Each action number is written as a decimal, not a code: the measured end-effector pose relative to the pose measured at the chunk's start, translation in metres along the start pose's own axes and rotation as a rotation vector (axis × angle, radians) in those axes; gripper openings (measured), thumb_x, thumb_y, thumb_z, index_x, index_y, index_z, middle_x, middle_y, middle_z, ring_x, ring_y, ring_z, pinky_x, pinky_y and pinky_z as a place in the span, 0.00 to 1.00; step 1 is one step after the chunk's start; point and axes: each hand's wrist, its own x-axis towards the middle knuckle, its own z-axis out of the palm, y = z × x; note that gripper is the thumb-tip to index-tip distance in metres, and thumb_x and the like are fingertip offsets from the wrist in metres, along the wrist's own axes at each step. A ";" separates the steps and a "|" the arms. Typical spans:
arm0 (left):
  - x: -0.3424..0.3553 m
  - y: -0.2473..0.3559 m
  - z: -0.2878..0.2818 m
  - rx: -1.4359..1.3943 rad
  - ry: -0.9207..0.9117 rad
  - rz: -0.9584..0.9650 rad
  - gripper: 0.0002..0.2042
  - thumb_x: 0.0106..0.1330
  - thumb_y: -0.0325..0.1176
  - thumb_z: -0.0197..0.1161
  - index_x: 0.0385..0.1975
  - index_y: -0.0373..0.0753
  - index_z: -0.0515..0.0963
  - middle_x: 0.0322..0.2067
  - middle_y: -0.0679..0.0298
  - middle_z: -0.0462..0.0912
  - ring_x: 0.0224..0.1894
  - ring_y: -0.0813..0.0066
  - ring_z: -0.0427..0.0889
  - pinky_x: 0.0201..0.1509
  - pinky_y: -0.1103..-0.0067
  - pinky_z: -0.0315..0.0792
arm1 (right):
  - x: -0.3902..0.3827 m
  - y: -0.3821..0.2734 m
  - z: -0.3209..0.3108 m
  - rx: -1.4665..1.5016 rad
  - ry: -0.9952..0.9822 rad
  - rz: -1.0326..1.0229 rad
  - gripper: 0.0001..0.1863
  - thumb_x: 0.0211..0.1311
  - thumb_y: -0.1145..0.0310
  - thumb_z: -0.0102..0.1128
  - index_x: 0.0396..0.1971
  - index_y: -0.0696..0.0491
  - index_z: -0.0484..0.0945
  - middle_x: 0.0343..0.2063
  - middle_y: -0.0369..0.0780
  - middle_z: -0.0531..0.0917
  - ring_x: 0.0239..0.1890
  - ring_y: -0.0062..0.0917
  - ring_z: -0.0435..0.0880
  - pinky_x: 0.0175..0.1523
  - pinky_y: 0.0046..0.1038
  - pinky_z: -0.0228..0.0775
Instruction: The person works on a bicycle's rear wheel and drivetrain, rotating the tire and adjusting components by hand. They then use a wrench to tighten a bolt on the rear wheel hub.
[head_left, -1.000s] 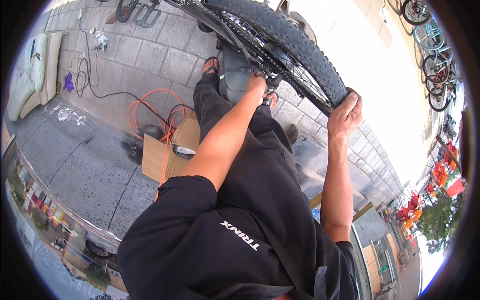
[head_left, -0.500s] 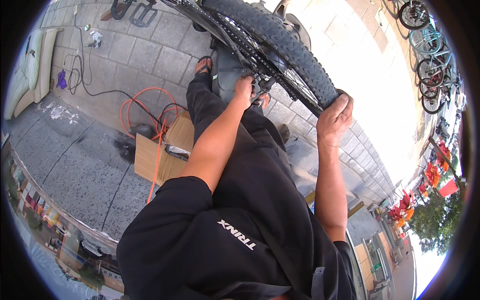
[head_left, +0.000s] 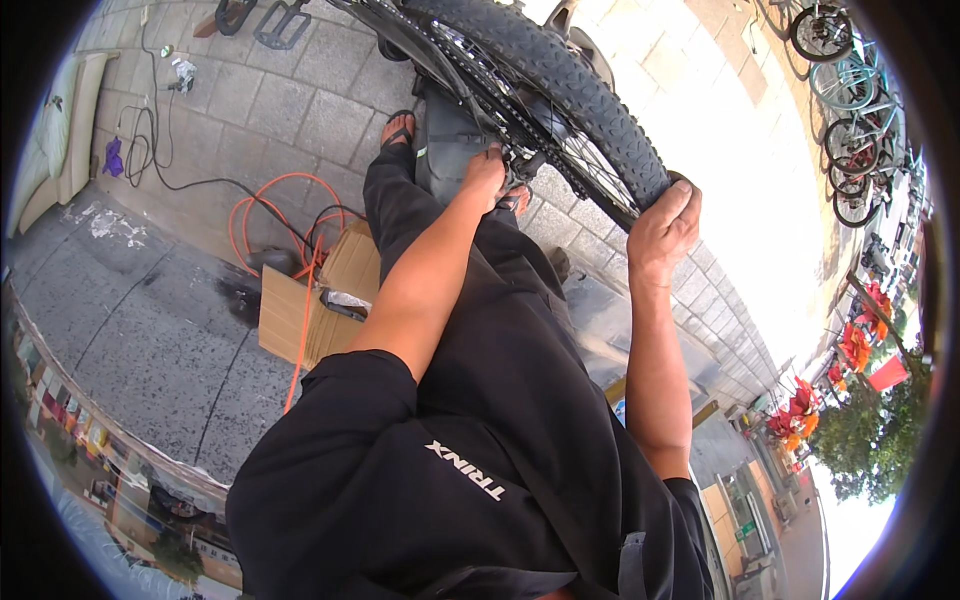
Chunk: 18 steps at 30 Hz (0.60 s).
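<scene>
Head view: looking down on a person in a dark shirt (head_left: 330,440), bent over a bicycle wheel (head_left: 600,172) at the top centre of the frame.
Tyre: thick black rubber (head_left: 560,75), its tread cut into knobbly blocks, arching from the top edge down to the right of centre; thin metal spokes show inside its curve.
Right hand: on the tyre's lower right end (head_left: 663,225), fingers (head_left: 684,194) clasped round the rubber.
Left hand: upper centre (head_left: 482,182), fingers bent in against a dark mechanism (head_left: 522,168) below the chain; from where I stand, I cannot tell whether they grip it.
Grey container: smooth-looking, boxy (head_left: 450,145), between the person's feet, just left of the mechanism.
Cardboard box: brown and matt, flaps open (head_left: 283,315), left of centre.
Hose: orange, glossy, looped (head_left: 238,228), one length running down across the cardboard.
Cable: thin, black (head_left: 200,187), snaking over the upper left.
Ground: pale rectangular paving (head_left: 335,120) at upper left, darker speckled slabs (head_left: 140,320) below.
Seat: cream, padded (head_left: 85,130), at the far left.
Parked bicycles: a row (head_left: 848,90) at the upper right.
Writing: white block capitals (head_left: 465,470), slanting across the shirt; a small green sign (head_left: 747,528) at lower right is too tiny for me to read.
</scene>
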 end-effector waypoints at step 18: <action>0.004 0.001 -0.003 -0.017 0.071 -0.035 0.16 0.79 0.46 0.55 0.37 0.38 0.76 0.25 0.65 0.73 0.20 0.77 0.68 0.18 0.79 0.56 | 0.001 0.002 0.001 -0.019 0.010 -0.008 0.19 0.76 0.63 0.43 0.40 0.61 0.81 0.36 0.54 0.83 0.39 0.51 0.80 0.48 0.44 0.71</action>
